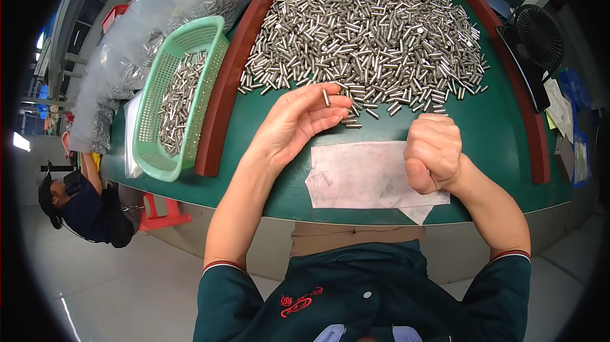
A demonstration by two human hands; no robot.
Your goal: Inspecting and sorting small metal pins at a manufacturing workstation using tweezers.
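Note:
Half curled, palm turned up, my left hand [302,116] is at the near edge of a wide heap of short metal pins [362,37]. One metal pin [326,97] stands out at its fingers, held near the thumb and forefinger. My right hand [434,151] is closed in a fist above the right end of a pale, smudged cloth [356,174]. What that fist holds, if anything, is hidden; a small dark shape shows just beyond its knuckles. Several loose pins lie on the green table between the hands and the heap.
Dark red wooden rails [227,88] border the heap. Left of them stands a green plastic basket [149,145] partly filled with pins. Bags of metal parts [210,2] line the far left. A black fan [537,34] is at the right. Another person [86,199] sits at the left.

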